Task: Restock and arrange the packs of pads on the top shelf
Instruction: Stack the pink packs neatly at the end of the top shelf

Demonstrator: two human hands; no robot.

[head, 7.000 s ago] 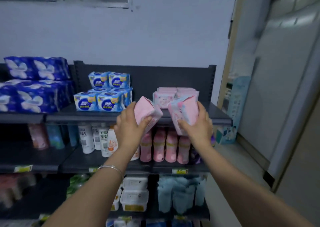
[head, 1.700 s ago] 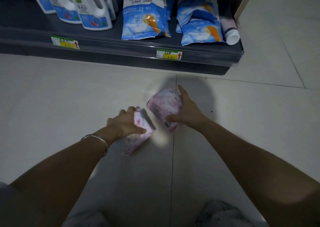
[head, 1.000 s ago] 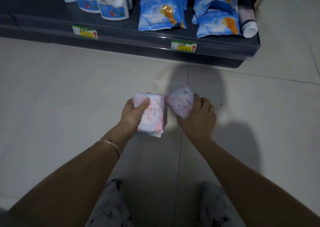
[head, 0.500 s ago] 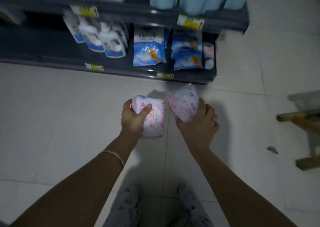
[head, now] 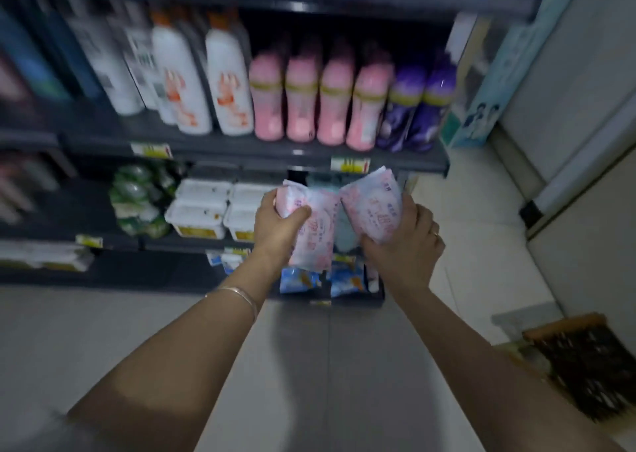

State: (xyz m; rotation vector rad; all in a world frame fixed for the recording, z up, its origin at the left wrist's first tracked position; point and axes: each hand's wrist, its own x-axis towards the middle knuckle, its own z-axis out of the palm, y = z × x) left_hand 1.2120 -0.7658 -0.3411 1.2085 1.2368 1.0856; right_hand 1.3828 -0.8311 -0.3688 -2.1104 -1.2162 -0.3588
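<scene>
Fingers (head: 297, 214) of left hand (head: 277, 226) and right hand (head: 407, 245) clamp left pack (head: 315, 241) and right pack (head: 373, 209), long axes roughly upright, side by side below the pink bottles (head: 320, 102); the top shelf (head: 378, 0) lies above these.

Dim, bluish light, with one bright glare spot on the shelf (head: 378, 0) above the pink bottles (head: 320, 103). Left of the pink bottles, motion blur smears everything. Right of them, straight lines lean and bend.

pink bottles (head: 335, 103), white tubs (head: 201, 207), perhaps a brush (head: 585, 365)
</scene>
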